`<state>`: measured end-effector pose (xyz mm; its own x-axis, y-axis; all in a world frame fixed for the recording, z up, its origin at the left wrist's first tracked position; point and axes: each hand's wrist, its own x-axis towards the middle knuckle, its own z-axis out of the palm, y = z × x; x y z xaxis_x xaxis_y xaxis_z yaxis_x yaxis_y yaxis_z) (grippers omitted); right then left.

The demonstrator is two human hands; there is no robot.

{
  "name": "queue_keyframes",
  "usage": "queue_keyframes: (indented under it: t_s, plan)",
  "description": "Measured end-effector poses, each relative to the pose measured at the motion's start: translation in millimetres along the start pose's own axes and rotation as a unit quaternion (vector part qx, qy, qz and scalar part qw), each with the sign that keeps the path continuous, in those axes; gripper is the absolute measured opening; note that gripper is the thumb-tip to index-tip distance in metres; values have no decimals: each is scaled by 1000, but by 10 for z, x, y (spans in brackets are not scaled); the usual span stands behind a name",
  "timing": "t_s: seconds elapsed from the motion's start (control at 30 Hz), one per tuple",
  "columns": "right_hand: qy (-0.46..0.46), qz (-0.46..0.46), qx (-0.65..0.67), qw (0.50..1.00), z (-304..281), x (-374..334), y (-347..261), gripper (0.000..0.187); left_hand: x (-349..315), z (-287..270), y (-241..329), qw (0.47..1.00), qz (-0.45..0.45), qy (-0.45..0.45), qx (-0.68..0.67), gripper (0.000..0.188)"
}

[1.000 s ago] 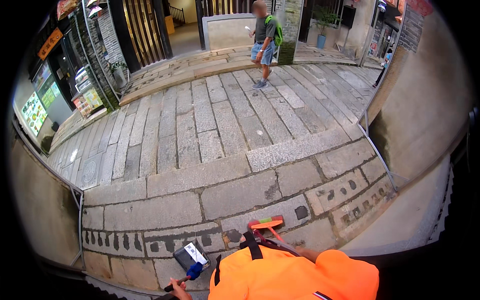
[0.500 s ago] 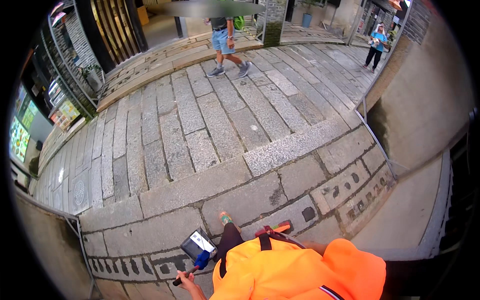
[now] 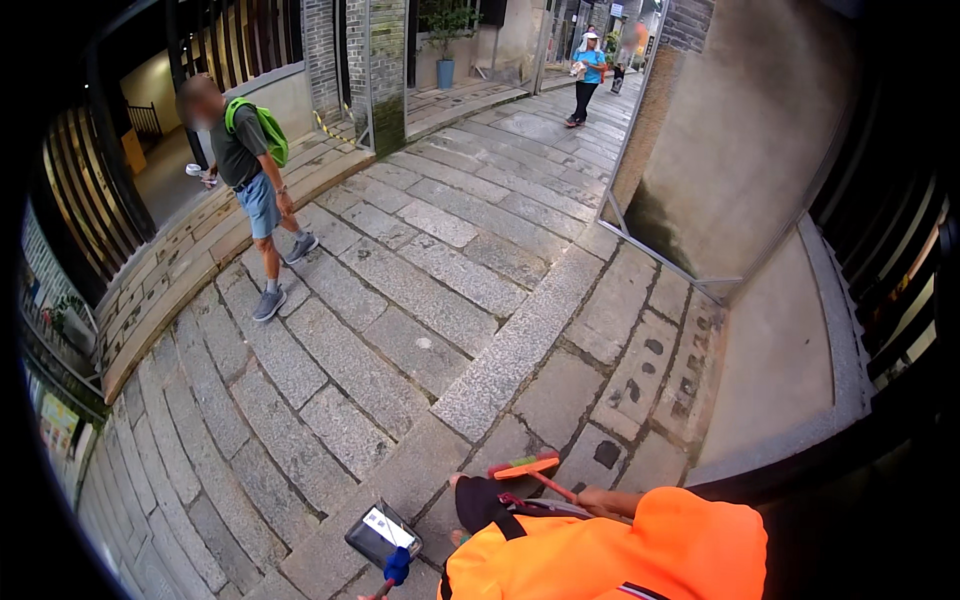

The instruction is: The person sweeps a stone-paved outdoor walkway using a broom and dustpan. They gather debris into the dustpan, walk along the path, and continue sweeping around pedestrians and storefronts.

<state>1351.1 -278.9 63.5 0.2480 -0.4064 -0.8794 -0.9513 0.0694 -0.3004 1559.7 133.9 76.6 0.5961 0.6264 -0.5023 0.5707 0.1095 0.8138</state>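
A long-handled dustpan (image 3: 366,541), dark with a white label inside, rests on the paving near the lower edge. Blue cloth or plastic (image 3: 397,566) is bunched around its handle. Of my left hand (image 3: 374,597) only a sliver shows at the picture's bottom, closed on that handle. To the right, my right hand (image 3: 597,500) is wrapped round the reddish stick of a broom (image 3: 541,464). Its orange head with red and green bristles lies against the stone beside my dark trouser leg. My orange top hides part of both arms.
A person with a green backpack (image 3: 262,140) walks on the left of the stone lane (image 3: 410,340). Another in a blue top (image 3: 590,65) stands farther up. A plastered wall (image 3: 740,140) rises at the right, a raised kerb (image 3: 190,270) runs left.
My view has turned to the right. The broom head has swung out from beside my body and its stick now shows in my right hand. The backpack wearer now appears farther left.
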Motion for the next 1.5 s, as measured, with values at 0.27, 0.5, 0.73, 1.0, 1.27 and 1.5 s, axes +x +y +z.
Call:
queue_keyframes:
  t_s: [0.27, 0.5, 0.73, 1.0, 1.27, 1.5]
  plan:
    - [-87, -160, -159, 970, 85, 1116, -1444, 38, 481, 1339, 779, 998, 8, -57, 24, 37]
    - [-54, -61, -98, 992, -44, 1078, -2990, 35, 774, 2307, 1529, 997, 22, -59, 51, 37]
    - [-69, -60, -38, 995, -20, 1751, -3014, 25, 879, 2980, 1835, 994, 3, -57, 90, 37]
    - [-76, -75, -89, 990, 69, 1675, -3100, 37, 1146, 3114, 1992, 993, -11, -72, 95, 37]
    - [-68, -62, -118, 989, 223, 1484, -3487, 43, 1411, 3020, 2007, 993, -29, -61, 99, 37]
    - [-65, -57, -135, 987, 359, 1359, -3608, 49, 1568, 2776, 1914, 993, -50, -36, 97, 37]
